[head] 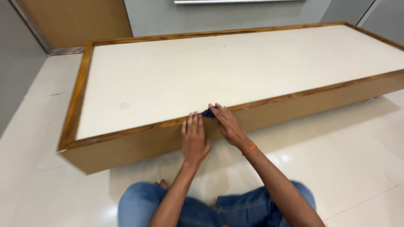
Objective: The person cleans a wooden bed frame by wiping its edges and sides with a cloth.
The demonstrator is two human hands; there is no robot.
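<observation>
Two hands: both rest at the near edge of a long, low wooden platform (pixel 126 147) with a white top and a brown wood rim.
Left hand (pixel 195 138): lies flat, palm down, on the platform's front side; its fingers (pixel 192 122) are stretched out together and reach up to the rim, gripping nothing.
Right hand (pixel 227 125): sits just beside the left, fingers (pixel 219 110) curled loosely over a small dark blue cloth (pixel 208 112), pressing it against the rim.
Cloth: bunched on the front rim, between the two hands, mostly hidden under the right fingers.
Wrist: an orange band (pixel 251 148) circles the right one.
Floor (pixel 349 155): glossy pale tiles.
Legs: blue jeans (pixel 139 206) at the bottom edge.
</observation>
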